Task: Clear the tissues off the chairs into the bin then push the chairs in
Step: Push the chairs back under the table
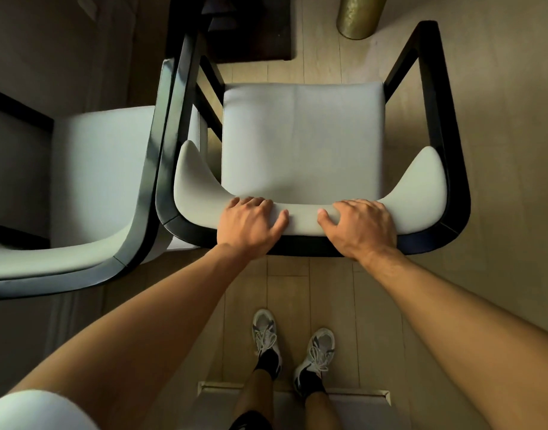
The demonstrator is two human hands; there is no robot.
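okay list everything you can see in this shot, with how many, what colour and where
chairs: two, pale grey cushions on black frames; one centre, seat bare, one at left, partly cut off
table: one, dark, top centre, beyond the centre chair
gold cylinder: one, top right, on the floor
floor: pale wood planks
tissues: none visible
shoes: two, grey-white with dark socks, bottom centre
left hand: on the centre chair's backrest, left of middle, fingers curled over it
right hand: on the same backrest, right of middle
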